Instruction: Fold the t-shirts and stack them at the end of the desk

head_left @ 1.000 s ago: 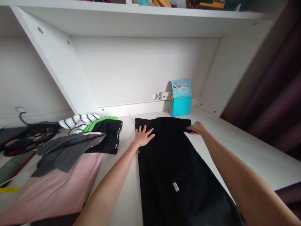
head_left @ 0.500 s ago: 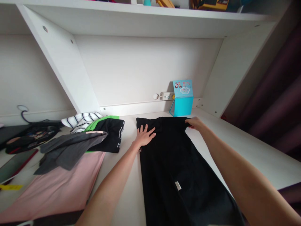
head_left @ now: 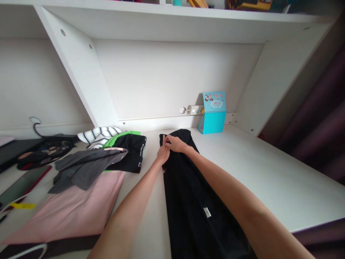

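Observation:
A long black garment lies lengthwise on the white desk, its upper part folded over toward the left; a small white label shows on it. Near its far left corner my two hands meet. My right hand is closed in a pinch on the cloth edge. Beside it my left hand is turned on its side at the garment's left edge, fingers drawn together on the cloth. Part of the left fingers is hidden by the fold and the right hand.
To the left lie a pink cloth, a grey garment, a folded black garment with lettering and striped white cloth. A phone is farther left. Behind stand a blue desk calendar and a power socket.
My right hand has carried the garment's far right corner leftward to my left hand, folding that side over. My left hand has gone from spread flat to turned on its side.

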Demonstrator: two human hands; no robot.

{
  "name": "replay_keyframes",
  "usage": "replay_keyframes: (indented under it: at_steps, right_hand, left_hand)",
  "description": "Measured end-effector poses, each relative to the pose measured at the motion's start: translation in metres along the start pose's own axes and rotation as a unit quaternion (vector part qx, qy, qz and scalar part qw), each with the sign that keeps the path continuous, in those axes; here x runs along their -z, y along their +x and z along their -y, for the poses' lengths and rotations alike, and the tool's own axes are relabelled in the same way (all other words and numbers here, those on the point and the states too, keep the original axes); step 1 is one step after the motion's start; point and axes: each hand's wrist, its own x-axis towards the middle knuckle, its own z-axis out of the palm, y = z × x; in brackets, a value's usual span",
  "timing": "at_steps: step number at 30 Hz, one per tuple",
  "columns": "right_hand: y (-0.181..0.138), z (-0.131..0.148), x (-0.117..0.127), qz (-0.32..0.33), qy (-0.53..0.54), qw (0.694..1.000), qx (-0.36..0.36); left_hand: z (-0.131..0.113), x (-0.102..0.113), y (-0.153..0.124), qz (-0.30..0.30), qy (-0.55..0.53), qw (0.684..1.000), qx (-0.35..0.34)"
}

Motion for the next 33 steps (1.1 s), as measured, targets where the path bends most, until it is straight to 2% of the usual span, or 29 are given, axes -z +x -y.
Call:
replay_keyframes:
  at_steps: [2, 6, 8, 9, 11, 12, 14, 16, 18, 19, 21, 23, 24, 26, 29, 30, 33]
  right_hand:
    - [-0.019, -0.005, 0.005, 0.018, 0.009, 0.999, 0.033]
    - [-0.085, -0.049, 0.046, 0.04, 0.007, 0.999, 0.029]
    - [-0.13, -0.074, 0.063, 0.086, 0.012, 0.996, 0.002]
    - [-0.152, -0.084, 0.068, 0.129, 0.027, 0.991, -0.019]
    - [-0.193, -0.099, 0.068, 0.194, 0.045, 0.978, -0.06]
    - [-0.21, -0.102, 0.064, 0.209, 0.039, 0.974, -0.076]
    - [-0.236, -0.1, 0.055, 0.198, -0.01, 0.975, -0.098]
    - [-0.256, -0.086, 0.05, 0.158, -0.072, 0.978, -0.112]
    - [-0.272, -0.064, 0.052, 0.137, -0.086, 0.981, -0.111]
    - [-0.279, -0.052, 0.057, 0.145, -0.066, 0.982, -0.099]
    - [-0.289, -0.033, 0.069, 0.204, 0.013, 0.978, -0.05]
    - [-0.291, -0.024, 0.078, 0.256, 0.101, 0.961, 0.003]
    - [-0.288, -0.024, 0.079, 0.252, 0.13, 0.959, 0.018]
    - [-0.276, -0.031, 0.073, 0.172, 0.142, 0.975, 0.025]
    - [-0.254, -0.05, 0.042, 0.036, 0.071, 0.996, 0.042]
    - [-0.249, -0.055, 0.029, 0.023, 0.04, 0.997, 0.06]
    - [-0.244, -0.066, -0.003, 0.053, -0.029, 0.993, 0.102]
  left_hand:
    - [0.002, 0.0, 0.001, 0.0, -0.009, 1.0, -0.01]
    - [0.006, -0.003, 0.004, 0.002, -0.057, 0.998, -0.003]
    - [0.008, -0.005, 0.007, 0.003, -0.077, 0.997, -0.006]
    - [0.008, -0.006, 0.008, 0.003, -0.085, 0.996, -0.006]
    - [0.01, -0.007, 0.009, 0.0, -0.102, 0.995, -0.006]
    - [0.009, -0.007, 0.01, -0.003, -0.11, 0.994, -0.006]
    - [0.008, -0.007, 0.01, -0.008, -0.128, 0.992, -0.007]
    - [0.005, -0.005, 0.01, -0.014, -0.143, 0.99, -0.005]
    - [0.002, -0.002, 0.01, -0.02, -0.152, 0.988, 0.004]
    - [0.001, -0.001, 0.01, -0.025, -0.153, 0.988, 0.011]
    - [0.001, 0.002, 0.01, -0.037, -0.148, 0.988, 0.028]
    - [0.002, 0.004, 0.01, -0.05, -0.132, 0.989, 0.045]
    - [0.002, 0.004, 0.01, -0.053, -0.123, 0.99, 0.05]
    - [0.002, 0.004, 0.01, -0.052, -0.103, 0.992, 0.056]
    - [-0.002, 0.004, 0.01, -0.036, -0.077, 0.995, 0.061]
    - [-0.004, 0.006, 0.011, -0.029, -0.066, 0.995, 0.063]
    - [-0.01, 0.015, 0.012, -0.004, -0.02, 0.997, 0.07]
